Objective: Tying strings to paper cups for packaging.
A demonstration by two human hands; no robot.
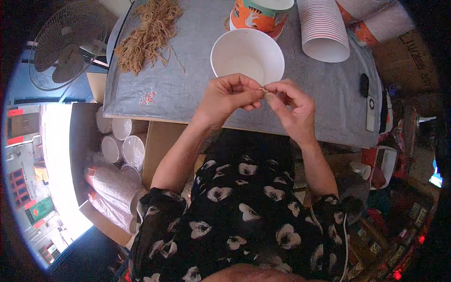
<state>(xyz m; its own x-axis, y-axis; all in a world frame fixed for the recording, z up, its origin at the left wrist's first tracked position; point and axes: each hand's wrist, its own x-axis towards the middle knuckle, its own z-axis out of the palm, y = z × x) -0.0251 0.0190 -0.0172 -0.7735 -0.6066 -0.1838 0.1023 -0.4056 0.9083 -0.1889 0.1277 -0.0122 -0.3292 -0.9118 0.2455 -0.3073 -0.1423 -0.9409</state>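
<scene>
My left hand [225, 98] and my right hand [296, 105] meet at the near side of an open white paper bucket [222, 56]. Both are closed in a pinch, thumb against fingers, on a short bit of tan twine [263, 89]. Most of that twine is hidden by my fingertips. The bucket is tipped with its mouth toward me. Behind it is an orange patterned bucket [256, 21] with a green and white top. A loose bundle of tan twine cords [148, 37] lies at the far left of the table.
Small red and white pieces [147, 97] lie on the grey-covered table [188, 94]. Nested white cups or buckets [324, 30] lie at the far right. Beyond the left edge are a fan [68, 54] and a carton of stacked buckets [112, 197]. A white device [370, 115] lies at the right edge.
</scene>
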